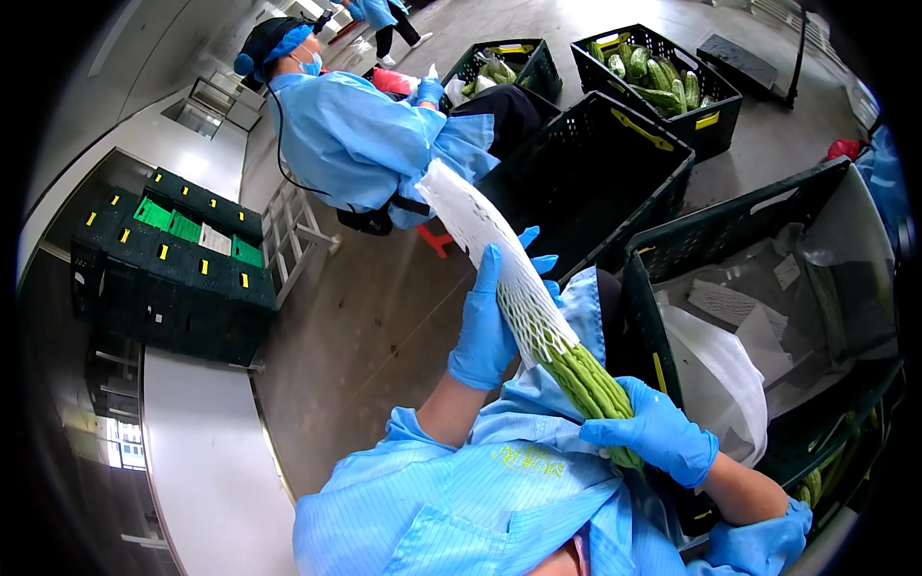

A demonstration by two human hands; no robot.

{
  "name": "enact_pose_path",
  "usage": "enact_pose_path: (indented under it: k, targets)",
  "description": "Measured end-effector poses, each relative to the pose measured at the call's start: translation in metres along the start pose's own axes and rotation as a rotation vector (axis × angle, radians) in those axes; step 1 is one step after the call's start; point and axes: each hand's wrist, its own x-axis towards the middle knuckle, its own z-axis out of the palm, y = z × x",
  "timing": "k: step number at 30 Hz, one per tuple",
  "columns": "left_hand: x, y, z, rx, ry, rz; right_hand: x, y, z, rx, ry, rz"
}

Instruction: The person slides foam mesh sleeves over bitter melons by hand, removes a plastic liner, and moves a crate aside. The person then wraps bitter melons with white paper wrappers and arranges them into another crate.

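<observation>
A long green gourd with lengthwise ridges, which looks like a bitter melon (588, 386), lies slantwise in front of my body. A white foam net sleeve (509, 264) covers its upper part, and the sleeve's far end extends flat beyond it. My left hand (488, 326), in a blue glove, is closed around the sleeve, with fingertips showing on its far side. My right hand (658, 434), also gloved in blue, grips the bare lower end of the gourd. The netting is stretched open around the gourd near the sleeve's lower edge.
A dark crate (642, 257) with clear film and white netting pieces stands at my right. Ahead is another dark crate (677, 187); a crate of green gourds (663, 72) sits behind. A co-worker (355, 134) sits ahead left. Stacked crates (192, 278) stand left.
</observation>
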Motion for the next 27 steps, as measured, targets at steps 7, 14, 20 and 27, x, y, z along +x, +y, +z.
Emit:
enact_pose_path:
  k: [7, 14, 20, 27]
  targets:
    - [-0.012, -0.033, 0.032, -0.009, 0.044, 0.032, 0.001, 0.006, -0.002, 0.004, 0.053, -0.059]
    - [-0.054, -0.062, 0.070, 0.074, -0.055, -0.165, 0.008, 0.015, 0.002, 0.274, 0.135, -0.134]
    - [-0.042, -0.072, 0.022, 0.045, -0.187, -0.171, 0.010, 0.017, 0.004, 0.291, 0.104, -0.137]
    - [-0.016, -0.052, 0.027, -0.184, -0.201, -0.202, 0.002, 0.005, 0.001, 0.014, 0.108, -0.085]
